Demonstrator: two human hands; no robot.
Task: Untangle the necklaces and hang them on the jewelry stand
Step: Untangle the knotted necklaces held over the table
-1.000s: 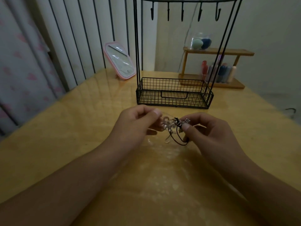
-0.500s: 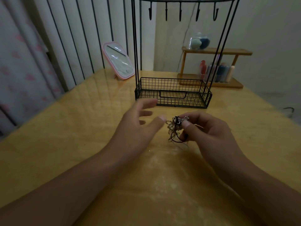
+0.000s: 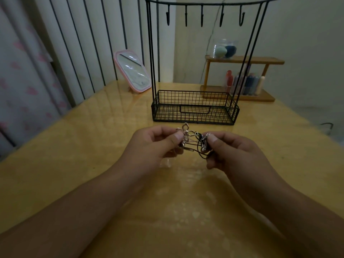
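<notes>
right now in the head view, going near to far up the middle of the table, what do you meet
tangled necklaces held between left hand and right hand → jewelry stand wire basket → wooden shelf of bottles at the far edge

We held the tangled necklaces (image 3: 193,141) between our left hand (image 3: 156,146) and right hand (image 3: 232,149) above the table (image 3: 74,155), just before the jewelry stand (image 3: 195,112), with a mirror (image 3: 133,71) behind-left and a shelf (image 3: 242,77) behind-right of it.
</notes>
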